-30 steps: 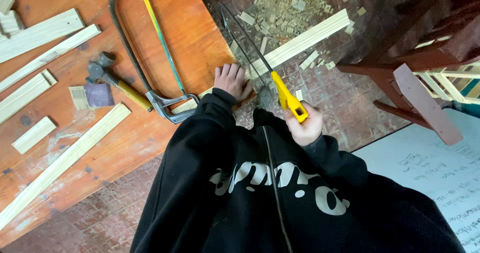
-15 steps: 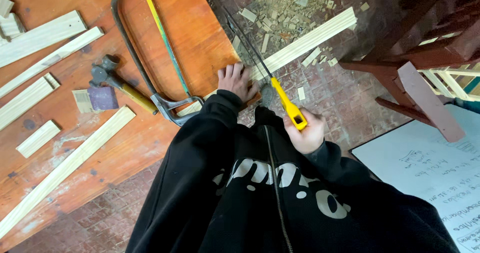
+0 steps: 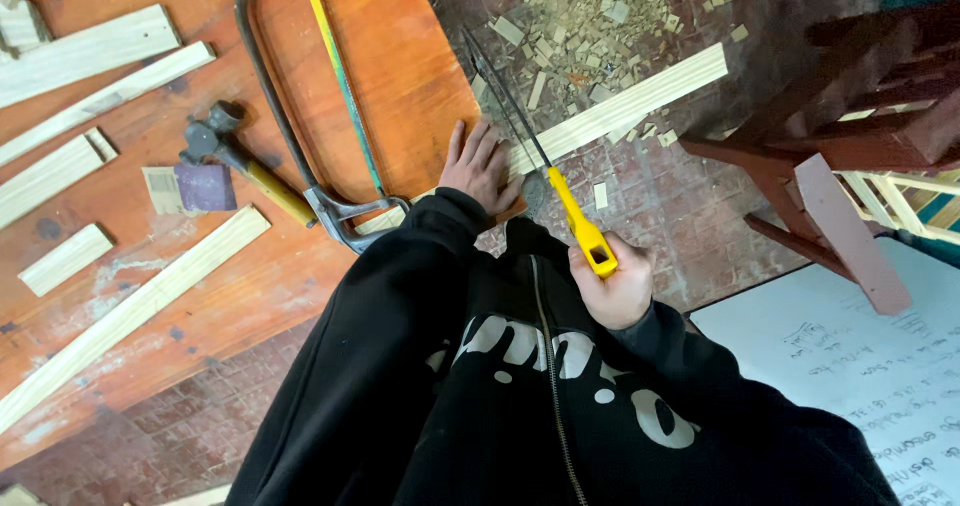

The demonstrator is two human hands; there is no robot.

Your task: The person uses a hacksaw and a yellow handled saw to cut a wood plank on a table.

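Yellow-handled saw (image 3: pixel 560 191) in right hand (image 3: pixel 612 288), left hand (image 3: pixel 480 164) pinning wood strip (image 3: pixel 620 106) (flat)

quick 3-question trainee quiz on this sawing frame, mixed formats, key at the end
1. True or false: the left hand presses flat on the wooden strip at the board's edge.
2. Which does the right hand grip? A) hammer B) yellow-handled saw C) hacksaw
3. Fill in: the hacksaw lies on the orange ____.

Key: 1 true; 2 B; 3 board
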